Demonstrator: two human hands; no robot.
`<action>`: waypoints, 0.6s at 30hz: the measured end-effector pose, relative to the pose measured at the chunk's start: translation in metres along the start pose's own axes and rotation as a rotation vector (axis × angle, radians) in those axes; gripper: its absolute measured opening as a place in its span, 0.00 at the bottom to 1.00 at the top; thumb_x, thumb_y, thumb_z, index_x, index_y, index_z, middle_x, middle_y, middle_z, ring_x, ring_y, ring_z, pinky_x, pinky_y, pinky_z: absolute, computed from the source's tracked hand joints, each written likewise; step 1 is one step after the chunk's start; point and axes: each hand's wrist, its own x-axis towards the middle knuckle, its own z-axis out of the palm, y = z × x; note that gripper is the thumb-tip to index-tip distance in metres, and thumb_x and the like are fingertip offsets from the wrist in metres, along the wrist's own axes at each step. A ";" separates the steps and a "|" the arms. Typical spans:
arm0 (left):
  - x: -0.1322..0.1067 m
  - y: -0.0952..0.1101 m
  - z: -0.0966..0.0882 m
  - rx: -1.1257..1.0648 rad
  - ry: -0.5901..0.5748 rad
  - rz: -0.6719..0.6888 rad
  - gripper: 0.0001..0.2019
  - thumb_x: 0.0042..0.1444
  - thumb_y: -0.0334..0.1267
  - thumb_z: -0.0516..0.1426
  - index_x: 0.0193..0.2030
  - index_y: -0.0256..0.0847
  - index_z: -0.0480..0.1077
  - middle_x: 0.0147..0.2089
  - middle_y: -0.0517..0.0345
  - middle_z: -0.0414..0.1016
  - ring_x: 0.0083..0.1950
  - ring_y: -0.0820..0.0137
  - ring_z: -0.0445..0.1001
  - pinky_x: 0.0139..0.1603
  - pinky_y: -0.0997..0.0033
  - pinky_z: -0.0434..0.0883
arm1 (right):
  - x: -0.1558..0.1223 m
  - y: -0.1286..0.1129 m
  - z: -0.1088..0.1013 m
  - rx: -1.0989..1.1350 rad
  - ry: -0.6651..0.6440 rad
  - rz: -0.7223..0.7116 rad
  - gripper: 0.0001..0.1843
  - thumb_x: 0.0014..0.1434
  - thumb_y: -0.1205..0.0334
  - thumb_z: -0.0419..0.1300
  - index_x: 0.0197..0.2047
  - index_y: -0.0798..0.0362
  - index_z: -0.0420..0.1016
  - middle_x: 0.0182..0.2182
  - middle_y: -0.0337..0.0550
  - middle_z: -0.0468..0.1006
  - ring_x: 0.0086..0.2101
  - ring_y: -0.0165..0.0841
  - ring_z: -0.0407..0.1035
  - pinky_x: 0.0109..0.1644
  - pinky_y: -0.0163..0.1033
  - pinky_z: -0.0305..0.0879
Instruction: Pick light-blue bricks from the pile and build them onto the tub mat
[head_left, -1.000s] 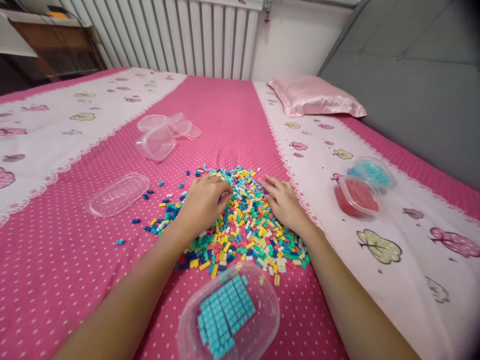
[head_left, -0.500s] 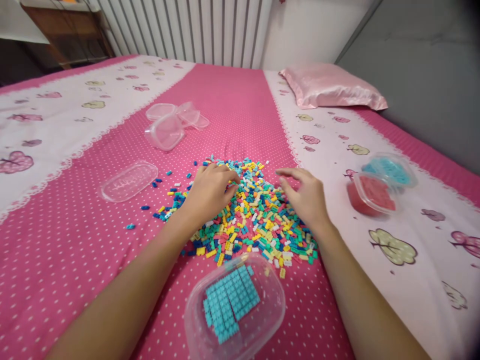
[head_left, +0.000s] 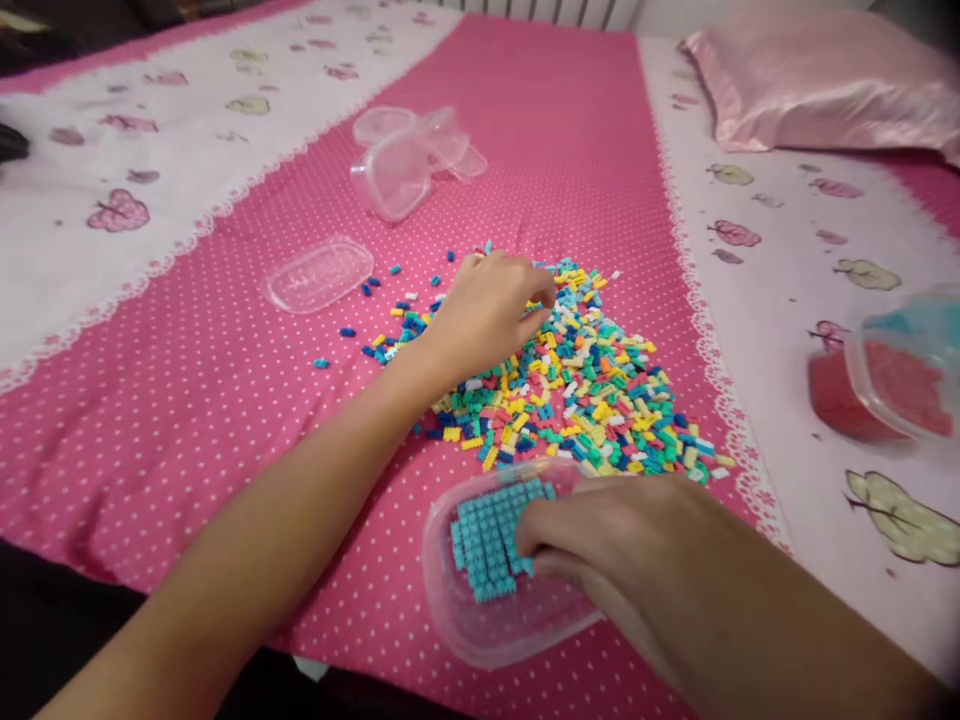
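My left hand [head_left: 495,310] is over a heap of small coloured toy building bricks [head_left: 622,400], its thumb and curled fingers drawn close together. Whatever may be between those fingertips is hidden. Nearer to me, my right hand [head_left: 622,540] reaches into a clear plastic container [head_left: 469,640] from the right. Its fingers are pinched at the edge of a block of light-blue bricks [head_left: 487,540] laid in tight rows. The fingertips cover what they hold, if anything.
A clear lid [head_left: 322,275] lies left of the heap, with stray blue bricks near it. Behind are several clear empty containers and lids [head_left: 401,175]. To the right stand a tub of red bricks [head_left: 900,390] and a tub of blue bricks [head_left: 922,315]. A pink pillow [head_left: 810,80] lies at the back right.
My right hand has moved from the right side of the heap toward me, into the container at the light-blue bricks. My left hand stays over the heap. The view has tilted down and turned left.
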 end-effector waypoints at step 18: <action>0.001 0.000 0.008 -0.013 0.140 0.017 0.15 0.63 0.31 0.53 0.47 0.44 0.80 0.50 0.51 0.83 0.57 0.53 0.77 0.55 0.52 0.65 | -0.014 0.001 0.014 -0.311 -0.045 -0.137 0.18 0.56 0.76 0.52 0.31 0.44 0.76 0.26 0.34 0.80 0.25 0.37 0.76 0.25 0.41 0.66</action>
